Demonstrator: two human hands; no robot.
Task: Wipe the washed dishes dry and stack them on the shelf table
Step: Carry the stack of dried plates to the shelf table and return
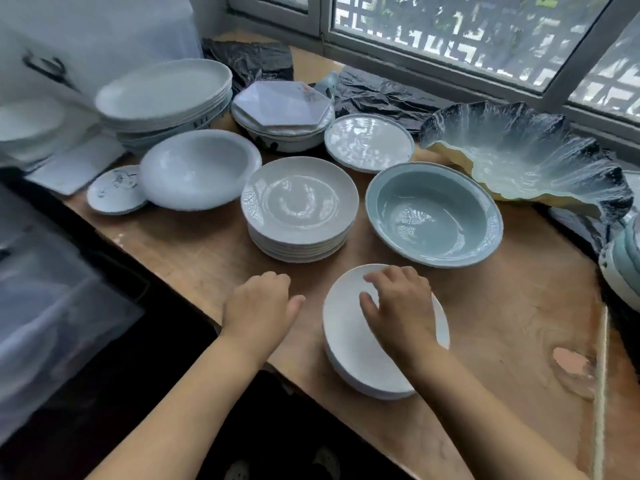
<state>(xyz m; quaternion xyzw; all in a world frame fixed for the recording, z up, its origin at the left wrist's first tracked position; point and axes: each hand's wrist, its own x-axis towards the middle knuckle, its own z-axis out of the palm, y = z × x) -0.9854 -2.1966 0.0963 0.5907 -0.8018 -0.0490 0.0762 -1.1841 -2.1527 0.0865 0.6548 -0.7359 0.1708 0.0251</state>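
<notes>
A small stack of white plates [349, 344] sits near the front edge of the wooden table [502, 323]. My right hand [398, 306] lies on top of it, fingers spread and relaxed, holding nothing. To its left my left hand [258, 306] hovers over or rests on the bare table with loosely curled fingers, also holding nothing. Behind them stands a taller stack of grey-white plates [299, 206], and to its right a pale blue bowl [434, 216]. No cloth is in view.
Farther back are a wide white bowl [199, 168], a small painted saucer [116, 190], stacked oval platters [162, 95], octagonal plates on a bowl [282, 110], a round plate [369, 142] and a wavy-edged dish [526, 154]. Plastic bins [45, 306] stand at left.
</notes>
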